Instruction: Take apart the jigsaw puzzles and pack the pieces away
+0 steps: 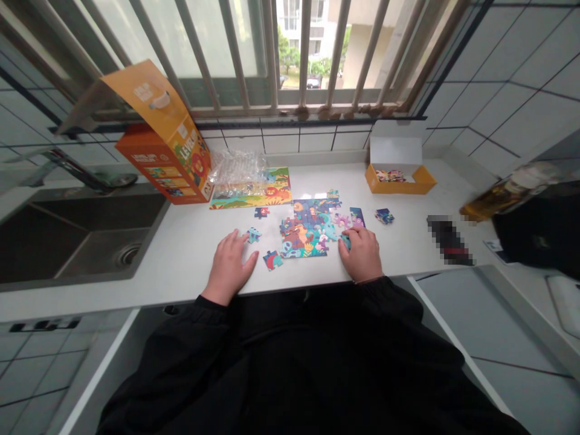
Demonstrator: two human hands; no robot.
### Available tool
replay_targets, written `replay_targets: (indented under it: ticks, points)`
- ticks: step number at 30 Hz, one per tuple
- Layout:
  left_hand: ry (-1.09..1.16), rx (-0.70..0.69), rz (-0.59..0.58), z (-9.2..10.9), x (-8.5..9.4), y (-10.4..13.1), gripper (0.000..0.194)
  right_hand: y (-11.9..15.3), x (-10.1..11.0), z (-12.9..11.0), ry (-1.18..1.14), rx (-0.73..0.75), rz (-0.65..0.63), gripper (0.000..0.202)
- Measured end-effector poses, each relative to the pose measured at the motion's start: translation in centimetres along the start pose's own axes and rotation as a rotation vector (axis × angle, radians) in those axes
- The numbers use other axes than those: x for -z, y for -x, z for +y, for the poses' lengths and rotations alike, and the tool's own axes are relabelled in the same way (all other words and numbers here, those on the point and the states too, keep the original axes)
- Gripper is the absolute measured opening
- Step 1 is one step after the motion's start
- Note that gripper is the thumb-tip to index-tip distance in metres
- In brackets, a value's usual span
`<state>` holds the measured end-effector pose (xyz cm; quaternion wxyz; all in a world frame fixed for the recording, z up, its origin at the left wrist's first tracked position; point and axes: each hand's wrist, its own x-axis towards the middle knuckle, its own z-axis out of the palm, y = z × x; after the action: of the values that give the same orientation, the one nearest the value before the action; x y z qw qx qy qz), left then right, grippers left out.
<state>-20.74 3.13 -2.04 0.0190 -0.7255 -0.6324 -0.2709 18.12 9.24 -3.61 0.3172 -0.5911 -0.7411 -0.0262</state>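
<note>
A partly joined jigsaw puzzle [308,229] lies on the white counter in front of me. My right hand [361,254] is at its right edge, fingers curled over a teal puzzle piece [345,240]. My left hand [230,263] rests on the counter left of the puzzle, fingers apart and holding nothing, its fingertips beside a light blue piece [254,235]. A red and teal piece [272,260] lies between my left hand and the puzzle. Farther back is a small red and blue piece [261,212].
An orange box [167,163] stands open at the back left, beside bubble wrap [240,172] on a picture sheet [278,196]. A sink [86,241] is far left. At right are a yellow box [401,184] of pieces, loose pieces [385,215] and a bottle [507,190].
</note>
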Motion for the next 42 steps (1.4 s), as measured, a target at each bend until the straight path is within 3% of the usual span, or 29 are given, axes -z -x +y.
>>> replay_targets:
  ticks: [2, 6, 9, 13, 15, 18, 22, 25, 29, 32, 37, 42]
  points:
    - [-0.018, 0.035, -0.017, -0.5, -0.4, -0.3, 0.051, 0.0, 0.3, -0.1, 0.004, -0.009, 0.007, 0.029]
    - [0.021, 0.045, -0.04, -0.9, -0.4, -1.4, 0.036, 0.2, 0.9, -1.9, -0.042, 0.039, 0.047, 0.034]
    - [0.068, 0.075, -0.027, -0.9, 0.0, -2.1, 0.024, 1.2, 0.2, -5.8, -0.204, 0.2, 0.013, 0.031]
    - [0.119, 0.04, -0.044, -0.8, 0.4, -2.2, 0.018, 3.4, -1.7, -12.1, -0.328, 0.481, -0.178, 0.044]
    - [0.124, -0.021, -0.076, -0.8, 0.5, -1.8, 0.021, 4.3, -2.4, -13.9, -0.314, 0.531, -0.256, 0.052]
    - [0.099, -0.087, -0.12, -0.8, 0.7, -1.0, 0.027, 5.3, -2.8, -14.3, -0.295, 0.576, -0.301, 0.055]
    - [0.108, -0.159, -0.146, -0.9, 1.4, 0.4, 0.031, 6.3, -2.0, -13.3, -0.298, 0.685, -0.29, 0.03]
    - [0.142, -0.188, -0.175, -0.9, 2.3, 1.7, 0.028, 6.4, -0.7, -13.1, -0.31, 0.709, -0.284, 0.028]
    - [0.16, -0.212, -0.194, -0.5, 3.2, 3.5, 0.027, 4.9, 0.2, -14.4, -0.322, 0.667, -0.154, 0.027]
    - [0.182, -0.216, -0.156, 0.0, 3.3, 4.5, 0.024, 3.2, -0.9, -16.2, -0.263, 0.617, -0.093, 0.023]
    - [0.199, -0.164, -0.043, 0.5, 3.0, 5.1, 0.017, 1.7, -3.8, -18.6, -0.134, 0.615, -0.258, 0.025]
    - [0.279, -0.18, -0.104, 0.4, 3.6, 5.1, 0.016, 1.6, -4.2, -18.7, -0.208, 0.503, -0.286, 0.02]
